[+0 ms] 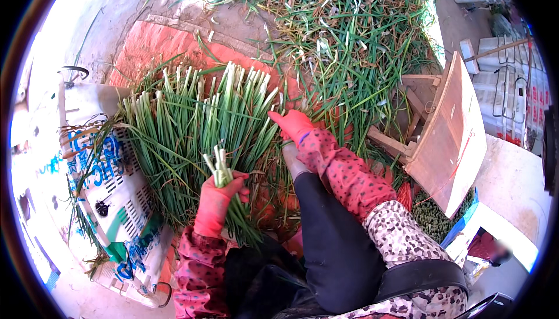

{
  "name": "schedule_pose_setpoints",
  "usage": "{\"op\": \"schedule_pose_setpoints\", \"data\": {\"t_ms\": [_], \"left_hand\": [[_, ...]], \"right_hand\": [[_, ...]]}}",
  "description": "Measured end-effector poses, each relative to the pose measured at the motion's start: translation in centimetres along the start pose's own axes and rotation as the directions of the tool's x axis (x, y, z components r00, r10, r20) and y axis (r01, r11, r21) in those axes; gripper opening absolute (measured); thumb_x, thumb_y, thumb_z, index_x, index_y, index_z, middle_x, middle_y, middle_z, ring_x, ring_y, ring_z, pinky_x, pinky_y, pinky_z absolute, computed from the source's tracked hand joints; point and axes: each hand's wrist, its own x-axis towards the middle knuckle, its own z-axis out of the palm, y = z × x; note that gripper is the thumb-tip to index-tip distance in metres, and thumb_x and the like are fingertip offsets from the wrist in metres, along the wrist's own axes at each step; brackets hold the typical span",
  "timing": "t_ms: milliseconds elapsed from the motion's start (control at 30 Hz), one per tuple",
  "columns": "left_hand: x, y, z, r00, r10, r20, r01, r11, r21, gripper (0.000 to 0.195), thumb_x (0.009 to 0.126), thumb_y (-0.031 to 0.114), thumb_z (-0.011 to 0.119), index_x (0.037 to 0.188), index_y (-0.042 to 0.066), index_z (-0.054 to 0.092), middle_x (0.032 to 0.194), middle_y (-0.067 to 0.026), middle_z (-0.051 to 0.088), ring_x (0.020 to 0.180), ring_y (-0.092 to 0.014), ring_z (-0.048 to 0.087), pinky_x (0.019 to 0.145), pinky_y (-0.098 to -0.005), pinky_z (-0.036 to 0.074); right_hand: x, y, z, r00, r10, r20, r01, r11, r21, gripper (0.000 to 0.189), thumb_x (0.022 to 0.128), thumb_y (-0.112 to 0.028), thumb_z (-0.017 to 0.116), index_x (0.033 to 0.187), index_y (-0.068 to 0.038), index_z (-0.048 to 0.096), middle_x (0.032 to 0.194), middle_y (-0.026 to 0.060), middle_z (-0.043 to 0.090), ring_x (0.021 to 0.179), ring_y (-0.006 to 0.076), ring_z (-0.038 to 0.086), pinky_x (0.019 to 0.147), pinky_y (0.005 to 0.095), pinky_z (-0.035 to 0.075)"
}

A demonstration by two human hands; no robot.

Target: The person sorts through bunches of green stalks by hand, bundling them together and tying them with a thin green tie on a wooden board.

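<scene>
In my left hand (220,192), which wears a pink-red rubber glove, is a small bunch of green allium stalks (222,175). Their pale cut ends point up and the leaves hang below my fist. My right hand (295,125), gloved alike, reaches to the right edge of a large pile of similar stalks (192,131). A finger points at the pale ends there; whether it grips any stalk I cannot tell. The pile lies with its pale ends away from me, on an orange-red sheet (148,41).
Loose leaves and trimmings (349,35) cover the floor ahead. A white plastic crate (118,188) with blue writing stands at left. At right is a wooden board on a frame (450,140), with more white crates (498,96) beyond. A person (484,247) is partly visible at lower right.
</scene>
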Motion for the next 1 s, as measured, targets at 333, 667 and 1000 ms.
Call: {"op": "schedule_pose_setpoints", "data": {"t_ms": [333,667,1000], "left_hand": [[1.6,0.0,2.0,0.999,0.053,0.010,-0.053,0.998,-0.015,0.018,0.087,0.010,0.060,0.101,0.000,0.064,0.085,-0.0112,0.069,0.060,-0.017,0.064,0.054,-0.0267,0.050],[1.6,0.2,3.3,0.997,-0.016,0.080,0.016,1.000,0.008,0.017,0.086,0.009,0.062,0.100,0.000,0.065,0.076,-0.0103,0.068,0.054,-0.015,0.061,0.053,-0.0269,0.049],[-4.9,5.4,-0.3,0.959,0.270,0.086,-0.268,0.963,-0.029,0.024,0.085,0.009,0.061,0.105,-0.003,0.065,0.096,-0.0142,0.069,0.079,-0.020,0.068,0.063,-0.0294,0.052]], "right_hand": [[3.8,4.5,1.7,0.954,-0.088,0.286,-0.080,0.847,0.525,0.031,0.083,-0.024,0.053,0.078,0.003,0.067,0.068,0.0145,0.068,0.053,0.0249,0.065,0.048,0.0358,0.048],[0.3,-0.8,2.5,0.990,-0.112,-0.081,0.136,0.903,0.407,0.035,0.082,-0.031,0.062,0.089,0.003,0.065,0.068,0.0107,0.065,0.053,0.0202,0.064,0.052,0.0334,0.048],[-12.9,-2.7,-8.7,0.900,-0.417,-0.129,0.394,0.649,0.651,0.017,0.083,-0.021,0.064,0.089,-0.005,0.068,0.071,0.0018,0.065,0.050,0.0087,0.056,0.045,0.0233,0.042]]}}
